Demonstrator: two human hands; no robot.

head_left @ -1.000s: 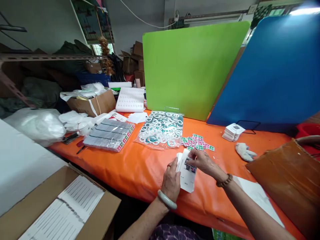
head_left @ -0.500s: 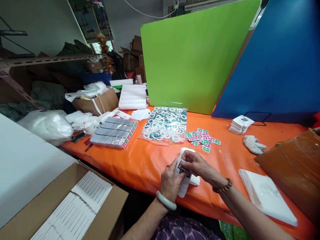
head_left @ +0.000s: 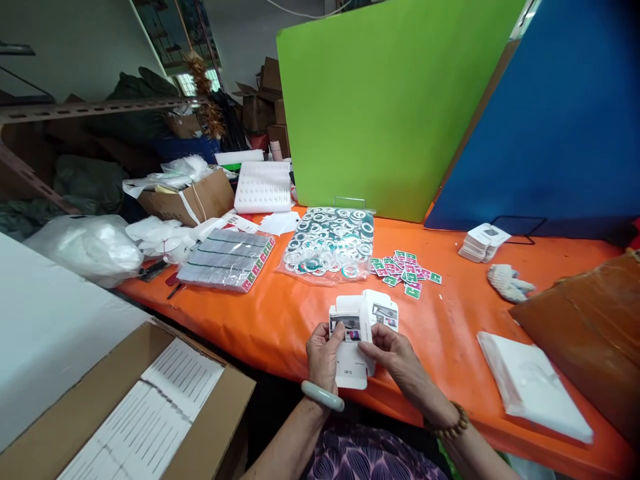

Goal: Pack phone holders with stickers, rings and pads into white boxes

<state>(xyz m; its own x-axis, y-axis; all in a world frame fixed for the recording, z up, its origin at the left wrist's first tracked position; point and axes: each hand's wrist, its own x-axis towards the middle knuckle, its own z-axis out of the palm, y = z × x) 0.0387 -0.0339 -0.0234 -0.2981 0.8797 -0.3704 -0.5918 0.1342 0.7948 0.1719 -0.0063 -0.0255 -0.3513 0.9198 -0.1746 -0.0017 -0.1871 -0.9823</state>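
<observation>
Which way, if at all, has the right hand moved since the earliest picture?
Yes. Judged against the bag of rings, the right hand has moved away from it, toward the near side.

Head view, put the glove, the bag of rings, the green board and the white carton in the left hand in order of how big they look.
1. Green board, by far
2. Bag of rings
3. White carton in the left hand, partly covered by fingers
4. Glove

Head cam: faces fwd/dn, nr orange tbl (head_left: 280,313), green bd (head_left: 380,113) beyond.
</observation>
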